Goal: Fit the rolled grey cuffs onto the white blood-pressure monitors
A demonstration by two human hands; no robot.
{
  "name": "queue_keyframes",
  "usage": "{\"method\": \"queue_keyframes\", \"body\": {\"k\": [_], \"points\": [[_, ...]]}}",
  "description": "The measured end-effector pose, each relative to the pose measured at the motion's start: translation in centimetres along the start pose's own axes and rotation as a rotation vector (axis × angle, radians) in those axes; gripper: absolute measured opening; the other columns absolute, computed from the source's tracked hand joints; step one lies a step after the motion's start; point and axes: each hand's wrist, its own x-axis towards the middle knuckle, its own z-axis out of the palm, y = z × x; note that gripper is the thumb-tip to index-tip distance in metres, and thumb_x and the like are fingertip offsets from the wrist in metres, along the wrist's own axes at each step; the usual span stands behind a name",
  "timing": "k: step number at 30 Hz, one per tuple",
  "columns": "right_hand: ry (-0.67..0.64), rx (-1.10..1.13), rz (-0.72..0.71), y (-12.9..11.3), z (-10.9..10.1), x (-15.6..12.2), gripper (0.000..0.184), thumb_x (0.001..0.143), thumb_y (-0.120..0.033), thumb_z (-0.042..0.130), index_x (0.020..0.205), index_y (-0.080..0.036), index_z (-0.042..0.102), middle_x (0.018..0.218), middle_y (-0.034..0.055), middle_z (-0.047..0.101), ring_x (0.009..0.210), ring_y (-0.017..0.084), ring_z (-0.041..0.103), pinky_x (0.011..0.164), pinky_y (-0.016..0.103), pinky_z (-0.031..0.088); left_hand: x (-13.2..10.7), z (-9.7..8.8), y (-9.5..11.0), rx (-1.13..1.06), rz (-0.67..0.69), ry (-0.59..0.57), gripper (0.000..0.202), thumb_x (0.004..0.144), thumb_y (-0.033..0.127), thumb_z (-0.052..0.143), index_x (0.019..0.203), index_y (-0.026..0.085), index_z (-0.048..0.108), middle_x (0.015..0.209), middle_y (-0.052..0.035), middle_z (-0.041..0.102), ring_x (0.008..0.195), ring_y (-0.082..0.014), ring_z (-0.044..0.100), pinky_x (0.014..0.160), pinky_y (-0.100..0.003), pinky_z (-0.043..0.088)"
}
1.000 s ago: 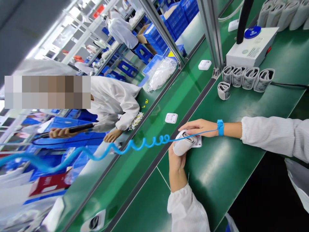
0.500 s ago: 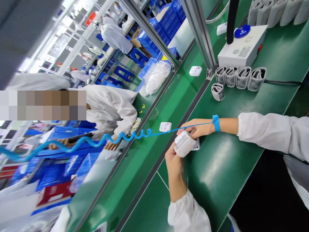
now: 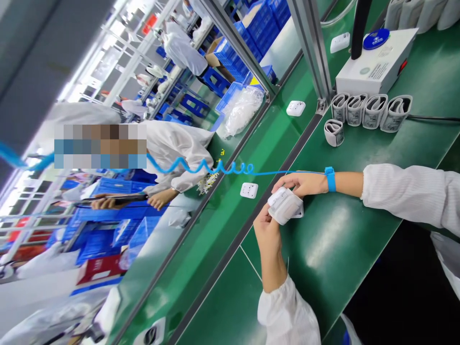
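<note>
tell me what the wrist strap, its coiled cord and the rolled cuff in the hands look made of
The wrist strap looks like matt blue fabric or soft plastic; too small to tell. Its coiled cord looks like smooth, glossy blue plastic, set in spring coils. The rolled cuff looks like matt pale grey fabric, bending softly where it folds.

Head-worn view, tilted, looking down across green workbench at rolled cuff.

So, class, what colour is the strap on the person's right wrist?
The wrist strap is bright blue, shown best in the head view.
</note>
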Motion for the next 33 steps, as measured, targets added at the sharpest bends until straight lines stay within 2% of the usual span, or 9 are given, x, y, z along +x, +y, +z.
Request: {"method": "queue_keyframes", "body": {"k": [3, 9, 13, 18, 23, 25, 27, 30, 33], "points": [[-0.032, 0.048, 0.002, 0.2, -0.2, 0.1, 0.058, 0.081, -0.019, 0.087, 0.138, -0.023, 0.075, 0.130, 0.0065, 0.084, 0.091, 0.016, 0.081, 0.074, 0.023, 0.063, 0.0, 0.1, -0.2, 0.007, 0.009, 0.020, 0.044, 0.078, 0.027, 0.093, 0.121, 0.019, 0.089, 0.110, -0.0079, 0.089, 0.108, -0.0307, 0.083, 0.099, -0.042, 0.068], [0.003, 0.035, 0.025, -0.4, -0.3, -0.1, 0.058, 0.082, -0.022, 0.090, 0.138, -0.021, 0.076, 0.126, 0.0069, 0.085, 0.093, 0.017, 0.081, 0.077, 0.024, 0.064, -0.2, 0.4, 0.6, -0.012, -0.059, -0.016, 0.045, 0.081, 0.030, 0.092, 0.124, 0.018, 0.088, 0.115, -0.0106, 0.088, 0.105, -0.0316, 0.084, 0.097, -0.044, 0.068], [0.011, 0.050, 0.052, -0.7, -0.1, -0.3, 0.059, 0.079, -0.020, 0.090, 0.136, -0.019, 0.075, 0.118, 0.0058, 0.086, 0.090, 0.017, 0.081, 0.073, 0.022, 0.062, -0.3, 0.6, 0.8, -0.018, -0.062, -0.020, 0.043, 0.081, 0.031, 0.092, 0.121, 0.017, 0.089, 0.111, -0.0104, 0.088, 0.103, -0.0305, 0.084, 0.096, -0.043, 0.068], [0.043, 0.078, 0.095, 0.0, 0.3, -0.1, 0.059, 0.077, -0.019, 0.090, 0.133, -0.017, 0.074, 0.110, 0.0056, 0.086, 0.081, 0.016, 0.079, 0.069, 0.023, 0.062, 0.0, 0.6, -0.2, -0.008, -0.028, -0.017, 0.038, 0.078, 0.027, 0.089, 0.114, 0.016, 0.090, 0.105, -0.0080, 0.088, 0.101, -0.0285, 0.083, 0.098, -0.041, 0.067], [0.059, 0.117, 0.089, 0.4, 0.2, 0.2, 0.057, 0.079, -0.020, 0.092, 0.134, -0.018, 0.075, 0.117, 0.0074, 0.086, 0.088, 0.018, 0.081, 0.073, 0.024, 0.065, 0.3, 0.4, -1.0, -0.017, -0.007, 0.013, 0.038, 0.077, 0.026, 0.091, 0.114, 0.015, 0.089, 0.106, -0.0086, 0.088, 0.104, -0.0281, 0.083, 0.100, -0.040, 0.066], [0.091, 0.157, 0.068, 0.3, 0.1, 0.3, 0.056, 0.083, -0.023, 0.092, 0.136, -0.019, 0.075, 0.118, 0.0072, 0.085, 0.091, 0.018, 0.081, 0.074, 0.022, 0.065, 0.6, 0.5, -1.3, -0.042, -0.007, 0.066, 0.047, 0.077, 0.029, 0.092, 0.121, 0.015, 0.087, 0.114, -0.0109, 0.087, 0.108, -0.0298, 0.083, 0.100, -0.041, 0.066], [0.122, 0.214, 0.062, 0.2, 0.0, 0.4, 0.053, 0.087, -0.029, 0.092, 0.136, -0.018, 0.076, 0.114, 0.0078, 0.085, 0.094, 0.018, 0.082, 0.077, 0.024, 0.067, 1.0, 0.8, -1.9, -0.100, 0.032, 0.183, 0.059, 0.078, 0.032, 0.092, 0.134, 0.017, 0.081, 0.132, -0.0135, 0.084, 0.119, -0.0321, 0.081, 0.103, -0.042, 0.066], [0.119, 0.272, 0.093, 0.6, 0.5, 0.6, 0.053, 0.086, -0.031, 0.095, 0.132, -0.014, 0.076, 0.111, 0.0101, 0.085, 0.097, 0.021, 0.083, 0.086, 0.031, 0.071, 1.4, 1.2, -3.3, -0.156, 0.155, 0.357, 0.070, 0.087, 0.036, 0.087, 0.153, 0.023, 0.068, 0.163, -0.0153, 0.067, 0.144, -0.0348, 0.070, 0.116, -0.046, 0.061], [0.217, 0.238, 0.090, 1.6, 1.4, 0.8, 0.054, 0.080, -0.029, 0.101, 0.125, -0.013, 0.076, 0.102, 0.0077, 0.084, 0.089, 0.020, 0.082, 0.087, 0.032, 0.072, 1.5, 1.1, -4.9, -0.039, 0.252, 0.371, 0.067, 0.095, 0.038, 0.079, 0.158, 0.023, 0.062, 0.169, -0.0156, 0.060, 0.157, -0.0358, 0.059, 0.130, -0.051, 0.050]]}}
